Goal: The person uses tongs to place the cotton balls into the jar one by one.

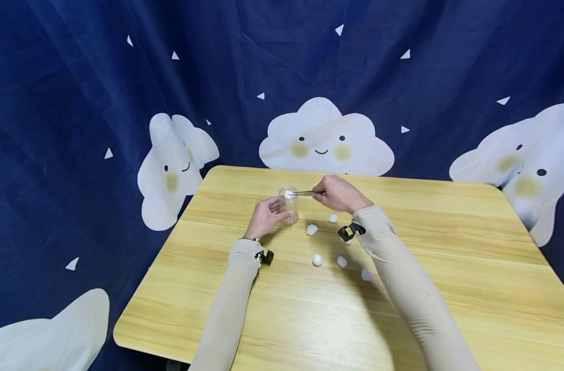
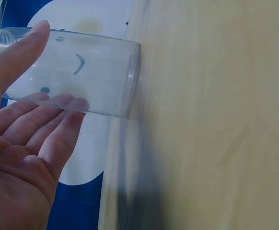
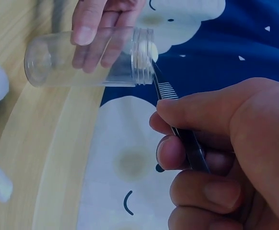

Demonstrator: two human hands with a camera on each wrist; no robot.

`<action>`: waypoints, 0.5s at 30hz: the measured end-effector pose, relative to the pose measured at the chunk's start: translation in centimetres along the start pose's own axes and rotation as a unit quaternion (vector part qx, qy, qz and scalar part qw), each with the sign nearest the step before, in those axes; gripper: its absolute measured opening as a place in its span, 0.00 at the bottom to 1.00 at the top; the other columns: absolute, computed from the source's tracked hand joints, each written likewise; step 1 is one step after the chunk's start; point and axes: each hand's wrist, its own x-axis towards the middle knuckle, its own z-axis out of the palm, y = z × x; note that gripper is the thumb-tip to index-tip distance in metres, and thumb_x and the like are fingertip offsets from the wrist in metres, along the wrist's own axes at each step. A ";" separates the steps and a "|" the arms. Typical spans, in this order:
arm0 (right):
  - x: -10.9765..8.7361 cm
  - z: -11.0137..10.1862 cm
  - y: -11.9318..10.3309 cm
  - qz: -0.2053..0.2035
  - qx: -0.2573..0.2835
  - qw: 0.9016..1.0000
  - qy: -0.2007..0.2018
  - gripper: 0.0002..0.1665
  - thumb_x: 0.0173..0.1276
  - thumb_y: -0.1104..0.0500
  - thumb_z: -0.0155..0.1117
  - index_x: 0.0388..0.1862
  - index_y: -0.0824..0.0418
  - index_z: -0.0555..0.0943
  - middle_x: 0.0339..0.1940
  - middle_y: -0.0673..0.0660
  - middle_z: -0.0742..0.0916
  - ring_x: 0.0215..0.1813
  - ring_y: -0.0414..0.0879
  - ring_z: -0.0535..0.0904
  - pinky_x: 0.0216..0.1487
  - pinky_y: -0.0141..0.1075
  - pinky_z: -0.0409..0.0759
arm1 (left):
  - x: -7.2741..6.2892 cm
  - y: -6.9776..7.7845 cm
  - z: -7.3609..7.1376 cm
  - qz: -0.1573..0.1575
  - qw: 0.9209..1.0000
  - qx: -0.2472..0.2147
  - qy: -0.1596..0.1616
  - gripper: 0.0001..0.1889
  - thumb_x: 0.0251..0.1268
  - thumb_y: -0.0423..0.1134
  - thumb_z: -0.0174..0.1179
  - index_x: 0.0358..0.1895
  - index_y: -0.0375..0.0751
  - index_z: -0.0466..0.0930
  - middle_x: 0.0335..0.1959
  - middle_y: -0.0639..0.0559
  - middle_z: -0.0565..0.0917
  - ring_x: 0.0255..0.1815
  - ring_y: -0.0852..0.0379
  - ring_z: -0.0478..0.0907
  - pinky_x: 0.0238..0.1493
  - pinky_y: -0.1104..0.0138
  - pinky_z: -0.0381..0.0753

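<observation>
My left hand holds a clear, empty-bodied jar around its side, thumb on one side and fingers on the other. The jar stands upright on the table with its threaded, lidless mouth at the top. Between thumb and fingers, my right hand pinches metal tweezers, which point left toward the jar's mouth. At the tweezers' tips a white cotton ball sits right at the jar's opening, partly seen through its rim in the right wrist view.
Several more cotton balls lie loose on the wooden table, among them one near the jar and one closer to me. A blue curtain with white clouds hangs behind the table's far edge.
</observation>
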 end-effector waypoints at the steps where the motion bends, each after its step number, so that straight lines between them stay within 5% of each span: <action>1: 0.0 0.0 0.0 0.001 0.000 1.000 0.000 0.11 0.74 0.65 0.62 0.36 0.62 0.91 0.27 0.55 0.89 0.21 0.39 0.71 0.24 0.30 0.69 | 0.0 0.0 0.0 0.000 1.000 0.001 -0.001 0.34 0.58 0.39 0.77 0.67 0.32 0.77 0.64 0.33 0.82 0.67 0.39 0.81 0.70 0.57 0.83; 15: 0.0 0.1 0.3 -0.006 -0.016 1.000 -0.005 0.13 0.75 0.65 0.61 0.29 0.59 0.86 0.21 0.50 0.82 0.20 0.38 0.69 0.23 0.30 0.67 | 0.0 0.1 0.1 0.002 1.000 -0.004 0.001 0.33 0.58 0.38 0.77 0.67 0.32 0.77 0.64 0.33 0.83 0.67 0.40 0.81 0.70 0.58 0.83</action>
